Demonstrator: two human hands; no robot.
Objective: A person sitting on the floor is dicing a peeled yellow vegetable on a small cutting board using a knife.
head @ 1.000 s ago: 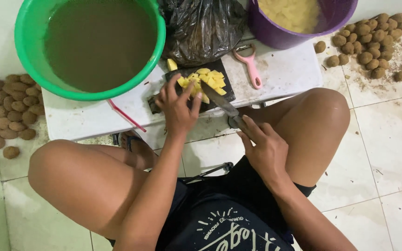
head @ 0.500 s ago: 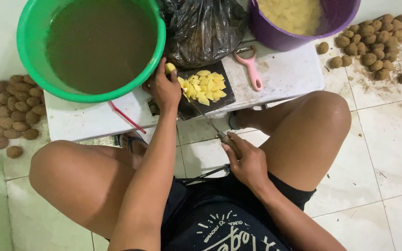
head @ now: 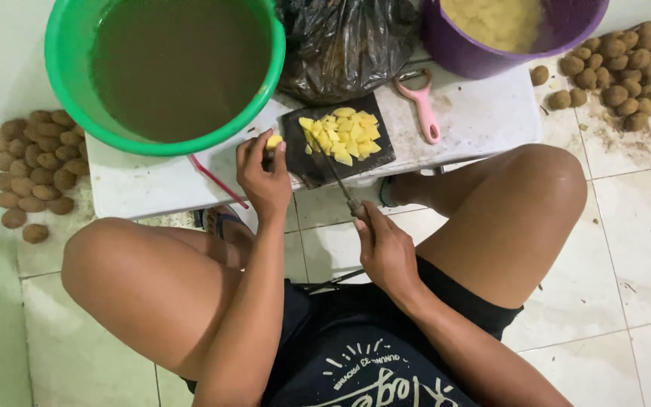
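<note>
We see the left hand (head: 264,175) at the left edge of the dark cutting board (head: 312,167), fingers pinched around a small yellow peeled potato piece (head: 273,141), which sits between fingertips and thumb just above the board's corner. The right hand (head: 384,247) is below the board, off the low white table (head: 145,188), fist clenched around the handle of a knife (head: 338,177); the blade runs up and left across the board, tip near the pile of yellow cut chunks (head: 344,136). The chunks lie on the upper half of the board, touching one another.

Behind the left hand stands a green basin (head: 65,90) full of murky brown water, its rim just beside the fingers. A thin red stick (head: 217,181) lies on the table under the basin's edge. A black plastic bag (head: 344,45) sits behind the board. A pink peeler (head: 420,109) lies to the board's right, apart from it. A purple bucket (head: 476,56) with pale yellow pieces stands at the table's far right corner. Brown unpeeled potatoes (head: 32,169) are heaped on the floor on the left, another heap of potatoes (head: 627,68) on the tiles at right. Both bare knees frame the table.
</note>
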